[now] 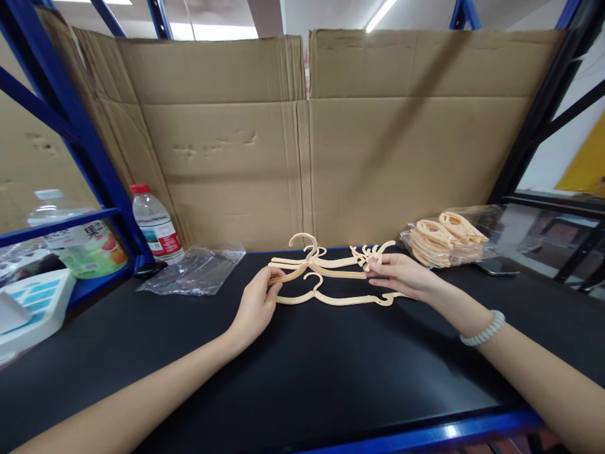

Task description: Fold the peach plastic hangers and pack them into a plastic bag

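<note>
Three small cream plastic hangers [326, 265] lie in a loose pile on the black tabletop [293, 366], near the cardboard wall. My left hand [256, 306] pinches the left end of one hanger. My right hand [401, 276] grips the right end of the same pile, fingers curled over the notched tips. The nearest hanger [338, 298] lies flat between both hands. A beaded bracelet [483, 329] circles my right wrist.
A clear bag of folded cream hangers [442, 239] sits at the right, a dark phone [497, 267] beside it. An empty clear plastic bag [193, 271] and a water bottle [155, 224] stand at the left. Cardboard sheets [302, 139] wall the back. Blue shelf posts [80, 139] flank the left.
</note>
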A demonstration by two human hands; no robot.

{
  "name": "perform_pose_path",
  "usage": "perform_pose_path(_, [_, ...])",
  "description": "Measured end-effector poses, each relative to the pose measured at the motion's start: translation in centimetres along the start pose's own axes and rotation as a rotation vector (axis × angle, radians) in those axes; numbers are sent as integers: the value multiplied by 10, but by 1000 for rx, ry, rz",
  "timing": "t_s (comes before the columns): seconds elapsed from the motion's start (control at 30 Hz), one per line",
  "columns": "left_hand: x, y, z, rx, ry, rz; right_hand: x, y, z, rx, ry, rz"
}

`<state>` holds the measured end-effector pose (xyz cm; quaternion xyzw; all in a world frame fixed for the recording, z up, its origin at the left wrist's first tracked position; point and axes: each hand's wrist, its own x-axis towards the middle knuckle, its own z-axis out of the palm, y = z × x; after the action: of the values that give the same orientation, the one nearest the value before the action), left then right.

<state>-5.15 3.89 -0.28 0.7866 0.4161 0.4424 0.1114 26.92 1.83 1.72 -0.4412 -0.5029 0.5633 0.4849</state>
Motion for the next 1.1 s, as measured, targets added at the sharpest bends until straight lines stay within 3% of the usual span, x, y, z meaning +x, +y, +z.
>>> perform_pose_path(0.2, [0, 3, -1, -15, 5, 2, -3, -2, 4, 28, -105, 88])
perform_pose_path(0.6, [-1, 3, -1, -31, -2, 9, -5, -3, 10, 93, -123, 117])
perform_pose_path(1.1, [0, 7, 0, -60, -11, 58, -4, 4, 18, 22, 69, -55])
